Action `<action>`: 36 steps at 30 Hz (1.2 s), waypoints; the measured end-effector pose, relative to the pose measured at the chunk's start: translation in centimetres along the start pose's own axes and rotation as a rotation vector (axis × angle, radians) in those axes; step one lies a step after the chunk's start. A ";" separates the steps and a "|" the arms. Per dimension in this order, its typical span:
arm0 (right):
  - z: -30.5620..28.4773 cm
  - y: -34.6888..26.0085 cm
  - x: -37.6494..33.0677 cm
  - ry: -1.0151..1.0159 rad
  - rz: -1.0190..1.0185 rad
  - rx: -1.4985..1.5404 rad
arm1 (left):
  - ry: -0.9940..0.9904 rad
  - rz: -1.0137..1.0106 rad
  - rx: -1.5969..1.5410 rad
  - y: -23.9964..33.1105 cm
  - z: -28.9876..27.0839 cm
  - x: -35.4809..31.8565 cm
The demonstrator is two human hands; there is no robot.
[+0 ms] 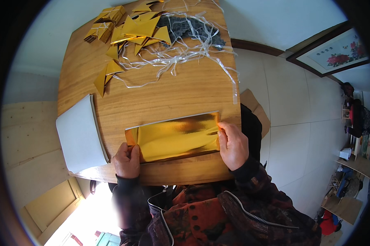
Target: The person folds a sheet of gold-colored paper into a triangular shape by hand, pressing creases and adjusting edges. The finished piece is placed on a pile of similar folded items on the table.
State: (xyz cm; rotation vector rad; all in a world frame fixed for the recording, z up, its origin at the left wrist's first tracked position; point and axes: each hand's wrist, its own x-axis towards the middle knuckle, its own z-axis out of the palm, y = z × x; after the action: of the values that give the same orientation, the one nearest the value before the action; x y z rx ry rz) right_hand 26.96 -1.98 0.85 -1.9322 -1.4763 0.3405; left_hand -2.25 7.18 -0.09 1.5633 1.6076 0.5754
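Both hands pinch a gold foil sheet (174,137) by its short ends: the left hand (127,160) clamps the lower left corner between thumb and fingers, and the right hand (233,144) grips the right edge with the thumb on top. The sheet lies flat on the near part of a wooden table (172,88), just in front of the person, with its far long edge showing a thin white underside, as if the sheet is folded or being folded along its length.

To fold such foil cleanly, the two ends should be kept level and the long edges matched before any crease is pressed, since foil keeps every wrinkle; that is my judgement.

Just left of the sheet, touching the table edge, lies a pale grey stack of paper (79,135). Farther back sit folded gold pieces (138,30), some loose, some in small tied bundles (105,22) at the far left corner. Whitish plastic strings (181,53) sprawl across the far half, over a dark patterned cloth (193,26). One long strip trails down the right table edge near the right hand and could catch the foil if it is moved that way.
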 end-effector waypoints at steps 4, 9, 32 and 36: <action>0.1 -0.1 0.0 -0.001 -0.007 -0.040 | 0.012 -0.012 -0.044 0.2 0.2 0.1; 0.1 -0.4 0.1 -0.061 0.018 -0.198 | 0.002 -0.049 -0.097 0.0 0.5 0.1; 0.9 0.0 0.0 -0.028 -0.092 -0.327 | 0.116 0.014 0.288 1.1 0.5 0.2; 0.9 0.0 0.1 -0.022 -0.092 -0.305 | 0.099 0.000 0.305 1.1 0.4 0.4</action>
State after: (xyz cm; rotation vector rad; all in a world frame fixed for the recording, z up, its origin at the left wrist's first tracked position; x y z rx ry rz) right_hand 26.48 -1.62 0.19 -2.0892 -1.7057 0.0989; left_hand -1.20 7.61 0.47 1.7788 1.8370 0.4274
